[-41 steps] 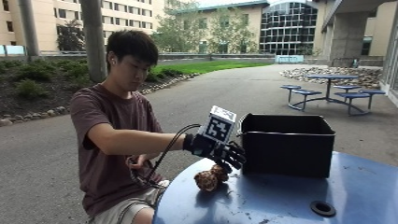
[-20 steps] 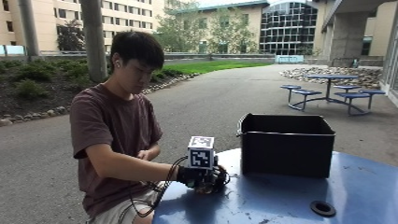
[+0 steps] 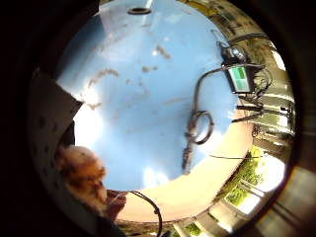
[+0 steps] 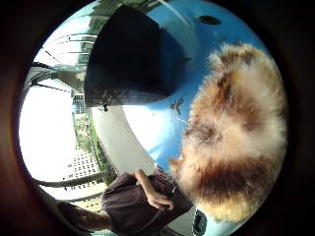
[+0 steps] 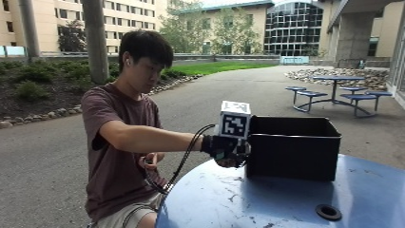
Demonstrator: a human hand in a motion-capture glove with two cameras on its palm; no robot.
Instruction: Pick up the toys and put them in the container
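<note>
Gripping what seems a furry toy (image 4: 231, 132), gloved hand (image 5: 226, 148) beside container (image 5: 292, 147).

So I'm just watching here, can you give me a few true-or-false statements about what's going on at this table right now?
1. The gloved right hand holds a furry toy raised above the table. True.
2. The toy is already inside the black container. False: it is in the hand, just beside the container's near wall, outside it.
3. The container stands on a blue table. True.
4. The container has a lid on it. False: its top is open.
5. The person's bare hand is holding the container steady. False: that hand is down by the person's body, away from the container.
</note>
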